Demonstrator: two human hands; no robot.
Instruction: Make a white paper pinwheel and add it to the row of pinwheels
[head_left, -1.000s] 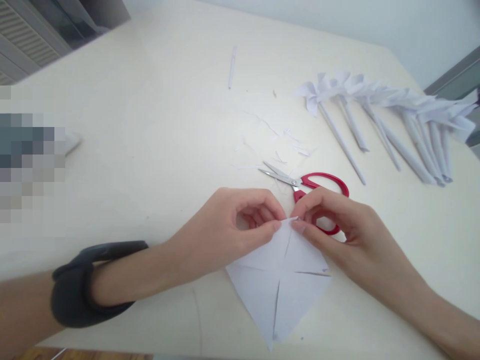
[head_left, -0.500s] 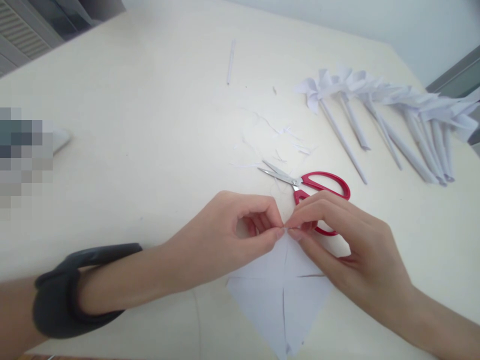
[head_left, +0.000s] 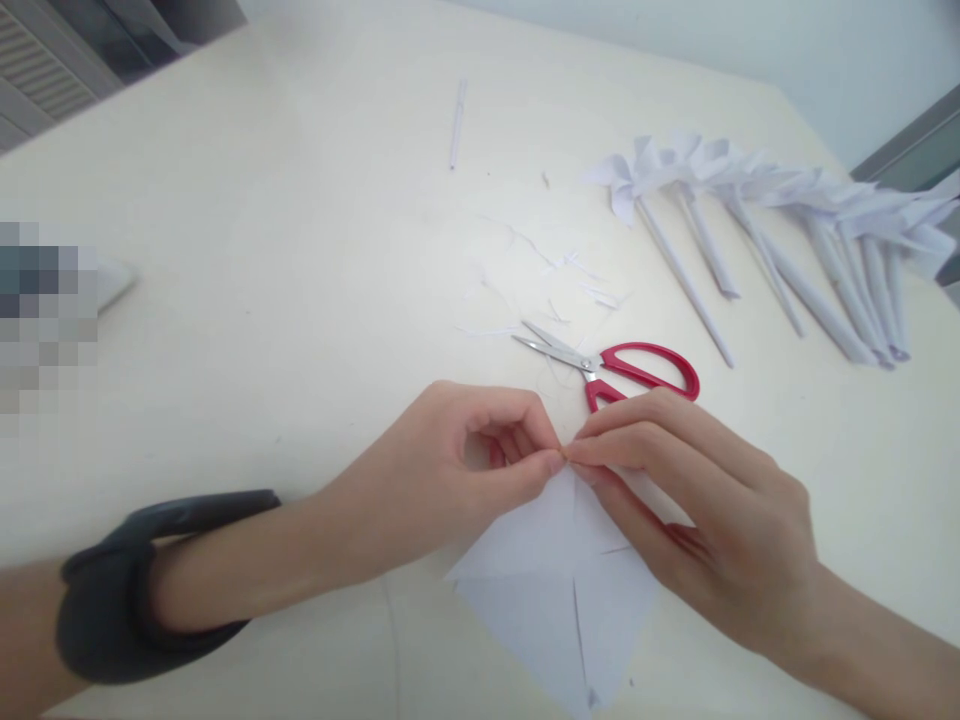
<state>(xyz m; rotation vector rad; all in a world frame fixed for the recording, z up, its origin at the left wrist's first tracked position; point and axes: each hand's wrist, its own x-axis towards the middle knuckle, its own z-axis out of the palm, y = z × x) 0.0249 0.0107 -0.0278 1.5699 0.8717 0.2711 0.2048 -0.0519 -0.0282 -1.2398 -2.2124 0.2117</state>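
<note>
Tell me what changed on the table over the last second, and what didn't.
The right hand closed in on the left hand until their fingers met at the top corner of the cut paper square; both pinch it, and that corner tip, visible before, is now hidden between them. The sheet slid slightly toward the person. The red scissors, the paper scraps and the row of paper pinwheels stayed put.

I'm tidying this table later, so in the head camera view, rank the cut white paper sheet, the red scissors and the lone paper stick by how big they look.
1. cut white paper sheet, partly under both hands
2. red scissors
3. lone paper stick, though it lies farther away, so unsure
</note>
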